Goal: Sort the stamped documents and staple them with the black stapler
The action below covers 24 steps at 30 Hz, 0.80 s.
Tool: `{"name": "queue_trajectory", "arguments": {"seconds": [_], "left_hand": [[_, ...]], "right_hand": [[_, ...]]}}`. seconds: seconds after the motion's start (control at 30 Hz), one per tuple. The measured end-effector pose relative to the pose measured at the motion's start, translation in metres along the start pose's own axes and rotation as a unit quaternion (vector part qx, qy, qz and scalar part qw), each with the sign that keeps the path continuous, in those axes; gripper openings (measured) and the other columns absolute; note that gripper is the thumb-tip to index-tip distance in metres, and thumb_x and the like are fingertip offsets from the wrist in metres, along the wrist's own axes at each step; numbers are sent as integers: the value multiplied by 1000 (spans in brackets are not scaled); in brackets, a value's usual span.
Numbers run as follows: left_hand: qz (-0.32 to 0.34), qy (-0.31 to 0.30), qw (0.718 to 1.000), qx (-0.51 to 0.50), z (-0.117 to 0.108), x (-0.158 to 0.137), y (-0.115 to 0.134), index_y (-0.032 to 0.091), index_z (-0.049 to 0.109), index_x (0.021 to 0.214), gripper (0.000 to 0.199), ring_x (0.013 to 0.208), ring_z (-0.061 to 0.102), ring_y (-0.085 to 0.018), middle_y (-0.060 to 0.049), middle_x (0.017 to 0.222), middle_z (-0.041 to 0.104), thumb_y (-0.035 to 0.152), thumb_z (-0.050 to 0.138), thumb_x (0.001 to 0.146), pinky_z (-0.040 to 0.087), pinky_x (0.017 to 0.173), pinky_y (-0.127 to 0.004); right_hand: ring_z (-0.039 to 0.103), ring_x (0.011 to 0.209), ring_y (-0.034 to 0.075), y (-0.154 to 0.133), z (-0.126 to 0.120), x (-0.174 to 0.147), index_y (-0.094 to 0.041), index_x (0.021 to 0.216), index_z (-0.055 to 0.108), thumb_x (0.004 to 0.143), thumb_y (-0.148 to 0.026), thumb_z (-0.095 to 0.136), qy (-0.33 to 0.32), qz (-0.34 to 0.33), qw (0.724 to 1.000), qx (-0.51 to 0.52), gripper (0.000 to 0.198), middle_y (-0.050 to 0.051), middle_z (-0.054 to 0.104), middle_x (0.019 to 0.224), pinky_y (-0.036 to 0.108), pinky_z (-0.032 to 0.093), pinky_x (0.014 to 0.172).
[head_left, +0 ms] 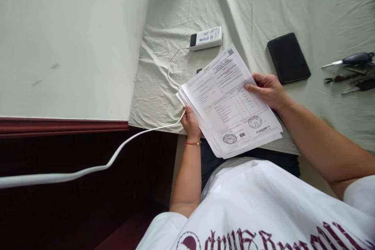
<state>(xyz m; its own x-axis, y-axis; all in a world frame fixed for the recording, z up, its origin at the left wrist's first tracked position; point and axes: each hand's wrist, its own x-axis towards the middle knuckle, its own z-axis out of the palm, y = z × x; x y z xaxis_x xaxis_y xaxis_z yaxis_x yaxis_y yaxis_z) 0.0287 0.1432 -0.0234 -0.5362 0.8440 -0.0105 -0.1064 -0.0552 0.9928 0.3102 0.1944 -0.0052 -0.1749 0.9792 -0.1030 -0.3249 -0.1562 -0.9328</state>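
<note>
A thin stack of printed sheets [225, 101] is held up, tilted, over the table's near edge. The top sheet carries a form with a table, two round stamps and small square codes. My left hand [191, 125] grips the stack at its left edge, thumb showing and the other fingers mostly hidden. A white cable [158, 127] passes by that hand's fingertips; whether they touch it I cannot tell. On the right edge, my right hand [271, 91] pinches the sheets with the thumb on top and fingers partly behind.
Beyond the papers lies a white power bank [206, 39] with the cable plugged in. To the right are a black tablet-like device [288, 58], a dark-handled screwdriver [356, 58] and keys [361, 82]. A small dark object [199, 71] peeks out behind the sheets. Wrinkled pale cloth [164, 97] covers the table.
</note>
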Motion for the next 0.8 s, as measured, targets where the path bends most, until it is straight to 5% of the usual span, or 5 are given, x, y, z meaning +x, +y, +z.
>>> {"name": "queue_trajectory", "arguments": {"seconds": [0.3,0.8], "left_hand": [[7,-8,1000,12,-1,0,-1,21,78,106,62,121,76,-28,-10,115,82,79,77,83,59,109,-41],[23,-44,999,21,-5,1,-3,22,74,104,47,117,75,-24,-4,101,78,67,79,90,58,105,-35]], "right_hand": [[78,81,26,1,1,0,-27,92,82,76,-40,98,11,2,1000,14,27,4,81,92,40,68,68],[72,80,23,8,1,2,-29,92,81,83,-49,92,40,-32,997,-55,25,2,76,88,39,64,71]]}}
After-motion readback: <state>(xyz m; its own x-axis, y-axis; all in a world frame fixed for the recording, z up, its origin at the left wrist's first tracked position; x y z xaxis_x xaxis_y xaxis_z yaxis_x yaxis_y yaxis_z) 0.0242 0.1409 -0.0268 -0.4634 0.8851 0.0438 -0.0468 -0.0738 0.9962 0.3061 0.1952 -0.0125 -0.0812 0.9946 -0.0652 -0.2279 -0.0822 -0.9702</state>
